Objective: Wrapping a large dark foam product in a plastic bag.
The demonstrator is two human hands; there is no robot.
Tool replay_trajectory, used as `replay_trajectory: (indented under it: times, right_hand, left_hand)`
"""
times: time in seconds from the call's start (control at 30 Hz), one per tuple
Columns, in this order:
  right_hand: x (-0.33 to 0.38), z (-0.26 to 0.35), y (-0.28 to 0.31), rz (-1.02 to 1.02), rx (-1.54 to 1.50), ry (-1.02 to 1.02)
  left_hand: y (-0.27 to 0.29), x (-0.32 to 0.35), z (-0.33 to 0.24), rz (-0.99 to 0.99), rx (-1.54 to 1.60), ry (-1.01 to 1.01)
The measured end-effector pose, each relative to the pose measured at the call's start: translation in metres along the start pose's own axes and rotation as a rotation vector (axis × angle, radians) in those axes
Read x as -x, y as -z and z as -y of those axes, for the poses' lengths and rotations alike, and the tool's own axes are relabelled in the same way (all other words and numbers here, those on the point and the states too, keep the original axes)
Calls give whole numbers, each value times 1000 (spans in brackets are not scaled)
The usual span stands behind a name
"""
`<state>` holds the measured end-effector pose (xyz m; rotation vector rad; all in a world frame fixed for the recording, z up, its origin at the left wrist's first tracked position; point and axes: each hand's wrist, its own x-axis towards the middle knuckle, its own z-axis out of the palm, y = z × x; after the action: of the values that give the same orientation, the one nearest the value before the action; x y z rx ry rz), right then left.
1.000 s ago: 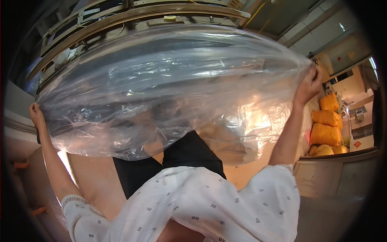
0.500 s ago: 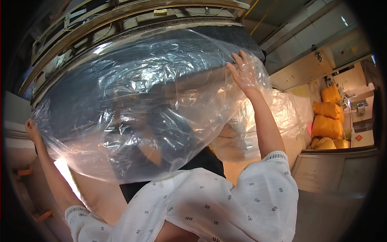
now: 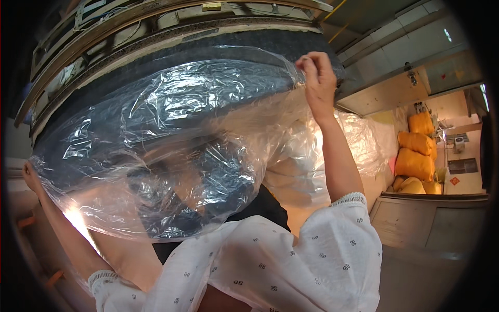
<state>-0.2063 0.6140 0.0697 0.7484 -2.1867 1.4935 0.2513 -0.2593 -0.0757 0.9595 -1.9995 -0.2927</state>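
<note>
A large, clear plastic sheet [image 3: 192,99], thin and crinkled, is stretched between my two hands in front of me. My left hand [image 3: 32,177] is closed on its gathered edge at the far left. At the upper right my right hand [image 3: 319,83] pinches the sheet's other side between curled fingers. Whether the sheet is a single layer or a bag, I cannot tell. Through it I see a dark surface [image 3: 244,40] behind, and my own legs and dark clothing below. The lower edge of the plastic hangs against my white printed garment.
A wooden rail [image 3: 156,11] with cables behind it runs along the far side. More clear plastic [image 3: 364,135] lies at the right. Orange sacks [image 3: 415,162] are stacked beyond it, near a low cabinet [image 3: 426,218]. A panel with a latch [image 3: 412,77] stands at the right.
My right hand has gone from spread fingers against the plastic to a closed pinch on it. My left hand has moved slightly left and down, and the sheet's upper edge has dropped.
</note>
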Motion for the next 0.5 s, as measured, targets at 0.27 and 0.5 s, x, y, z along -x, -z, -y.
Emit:
replay_trajectory:
  times: [0.27, 0.5]
  right_hand:
    - [31, 17, -7, 25, 585, 290]
    - [57, 35, -3, 245, -44, -272]
  left_hand:
    - [10, -20, 9, 12, 20, 70]
    - [0, -1, -3, -47, 51, 31]
